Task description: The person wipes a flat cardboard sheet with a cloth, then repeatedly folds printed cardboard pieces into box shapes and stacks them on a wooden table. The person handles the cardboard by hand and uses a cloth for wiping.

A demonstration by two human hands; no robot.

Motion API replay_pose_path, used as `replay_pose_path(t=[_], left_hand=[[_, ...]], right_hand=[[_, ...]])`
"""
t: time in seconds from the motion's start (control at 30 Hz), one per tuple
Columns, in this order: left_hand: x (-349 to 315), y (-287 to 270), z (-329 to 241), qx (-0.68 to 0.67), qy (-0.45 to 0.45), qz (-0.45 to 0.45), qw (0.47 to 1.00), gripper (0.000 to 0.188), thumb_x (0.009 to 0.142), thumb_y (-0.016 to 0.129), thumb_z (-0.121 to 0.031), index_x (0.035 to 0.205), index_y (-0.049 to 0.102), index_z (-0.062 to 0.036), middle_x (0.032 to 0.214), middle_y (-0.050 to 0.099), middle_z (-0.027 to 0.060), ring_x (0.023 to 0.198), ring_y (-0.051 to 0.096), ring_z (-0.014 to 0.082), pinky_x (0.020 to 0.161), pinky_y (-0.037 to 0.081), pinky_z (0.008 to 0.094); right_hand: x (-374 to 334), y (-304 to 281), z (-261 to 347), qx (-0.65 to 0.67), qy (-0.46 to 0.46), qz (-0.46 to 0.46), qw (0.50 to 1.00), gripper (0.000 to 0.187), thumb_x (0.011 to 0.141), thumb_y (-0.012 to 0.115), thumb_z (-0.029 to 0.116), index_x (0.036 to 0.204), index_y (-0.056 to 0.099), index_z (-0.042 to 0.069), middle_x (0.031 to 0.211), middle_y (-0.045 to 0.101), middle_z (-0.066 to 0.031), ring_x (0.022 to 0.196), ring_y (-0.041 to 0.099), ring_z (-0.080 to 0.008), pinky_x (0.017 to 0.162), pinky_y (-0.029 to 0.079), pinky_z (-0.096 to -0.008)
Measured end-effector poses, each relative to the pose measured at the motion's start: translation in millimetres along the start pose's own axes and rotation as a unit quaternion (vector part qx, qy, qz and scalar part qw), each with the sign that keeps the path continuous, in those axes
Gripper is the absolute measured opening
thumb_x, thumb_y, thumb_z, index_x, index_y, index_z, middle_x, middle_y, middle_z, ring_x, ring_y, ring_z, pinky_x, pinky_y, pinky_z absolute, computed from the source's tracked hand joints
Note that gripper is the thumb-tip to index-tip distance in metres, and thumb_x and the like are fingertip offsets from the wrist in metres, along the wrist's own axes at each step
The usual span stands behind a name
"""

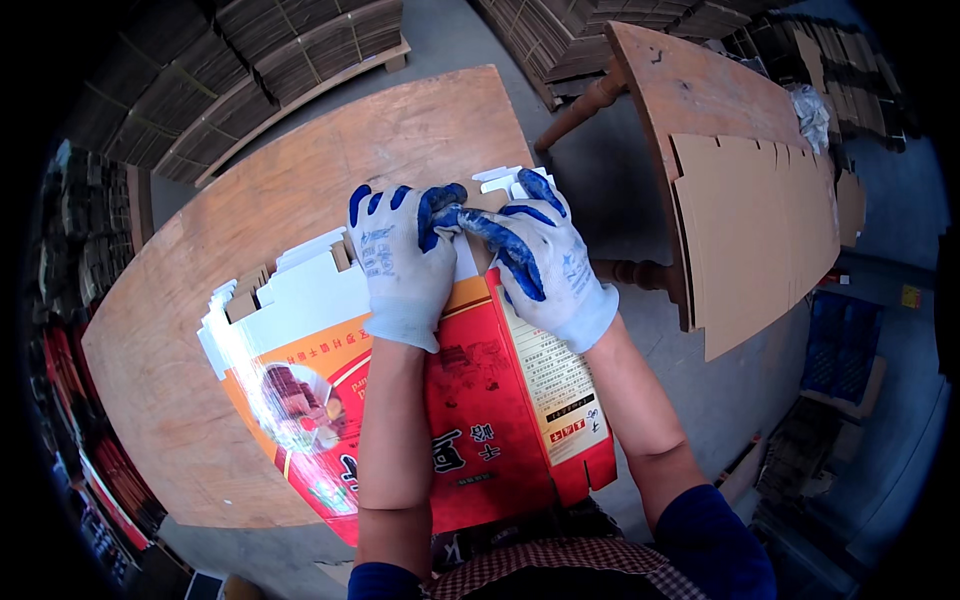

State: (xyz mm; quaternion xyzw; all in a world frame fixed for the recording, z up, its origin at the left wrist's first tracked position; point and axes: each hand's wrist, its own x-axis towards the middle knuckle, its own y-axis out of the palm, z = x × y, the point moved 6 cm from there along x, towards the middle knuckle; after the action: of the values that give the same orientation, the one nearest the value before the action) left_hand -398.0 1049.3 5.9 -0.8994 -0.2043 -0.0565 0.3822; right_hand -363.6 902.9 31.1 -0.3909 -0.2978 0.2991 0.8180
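A flattened printed carton [470, 390], red, orange and white, lies across the near side of the table toward my body. White slotted flaps [310, 285] run along its far edge. My left hand [405, 255], in a white glove with blue-coated fingers, bends its thumb and forefinger over this far edge. Gloved the same way, my right hand [550, 255] closes its fingers around the flaps just to the right. The fingertips of both hands meet at the edge. They partly hide the piece of card between them.
The carton rests on a wooden table [400, 120]. To the right, a second wooden table [650, 60] bears plain brown cardboard sheets [755, 220] and a crumpled plastic bag [811, 118]. Tied cardboard stacks [270, 60] stand beyond. A blue crate [840, 335] sits on the floor at right.
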Motion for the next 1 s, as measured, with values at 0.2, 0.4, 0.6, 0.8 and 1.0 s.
replay_pose_path(t=[0.2, 0.4, 0.6, 0.8, 1.0], left_hand=[[0.6, 2.6, 2.6, 0.022, 0.011, -0.018, 1.0, 0.02, 0.076, 0.063, -0.004, 0.092, 0.072, -0.0117, 0.09, 0.064, 0.0093, 0.094, 0.057, 0.0319, 0.095, 0.039, 0.0449], [0.3, 2.2, 2.4, 0.018, 0.003, -0.031, 0.999, 0.021, 0.075, 0.062, -0.003, 0.092, 0.072, -0.0119, 0.09, 0.064, 0.0105, 0.095, 0.057, 0.0326, 0.096, 0.04, 0.0451], [-1.4, 4.8, 7.7, 0.032, 0.0, -0.06, 0.998, 0.024, 0.079, 0.066, -0.007, 0.101, 0.073, -0.0125, 0.095, 0.065, 0.0104, 0.098, 0.056, 0.0324, 0.094, 0.041, 0.0456], [0.1, 1.9, 11.8, 0.0, -0.035, -0.057, 0.998, 0.028, 0.087, 0.069, -0.014, 0.115, 0.072, -0.0131, 0.101, 0.065, 0.0117, 0.102, 0.055, 0.0316, 0.095, 0.041, 0.0443], [0.6, -4.3, 9.3, -0.017, -0.031, -0.086, 0.996, 0.025, 0.093, 0.064, -0.014, 0.116, 0.072, -0.0107, 0.106, 0.069, 0.0111, 0.103, 0.059, 0.0318, 0.1, 0.042, 0.0432]], right_hand=[[0.9, 3.5, 5.1, -0.028, -0.007, 0.016, 0.999, 0.03, 0.086, 0.064, 0.008, 0.115, 0.071, 0.008, 0.091, 0.066, -0.0115, 0.099, 0.062, -0.0265, 0.117, 0.032, -0.0507], [1.2, 11.3, 4.4, -0.048, 0.002, 0.048, 0.998, 0.034, 0.087, 0.063, 0.009, 0.12, 0.07, 0.009, 0.093, 0.066, -0.0099, 0.102, 0.06, -0.0254, 0.118, 0.03, -0.0514], [-10.4, 23.6, 12.6, -0.18, 0.022, 0.009, 0.983, 0.048, 0.089, 0.061, 0.014, 0.137, 0.059, 0.011, 0.115, 0.061, -0.0093, 0.115, 0.055, -0.0262, 0.116, 0.028, -0.0537], [-28.1, 21.5, 24.5, -0.256, 0.074, -0.064, 0.962, 0.052, 0.091, 0.06, 0.016, 0.142, 0.054, 0.009, 0.125, 0.057, -0.0106, 0.124, 0.051, -0.0283, 0.114, 0.029, -0.0541], [-110.0, 10.7, 68.9, -0.235, 0.13, -0.03, 0.963, 0.053, 0.089, 0.061, 0.013, 0.141, 0.055, 0.005, 0.136, 0.054, -0.0136, 0.129, 0.048, -0.0333, 0.115, 0.028, -0.0568]])
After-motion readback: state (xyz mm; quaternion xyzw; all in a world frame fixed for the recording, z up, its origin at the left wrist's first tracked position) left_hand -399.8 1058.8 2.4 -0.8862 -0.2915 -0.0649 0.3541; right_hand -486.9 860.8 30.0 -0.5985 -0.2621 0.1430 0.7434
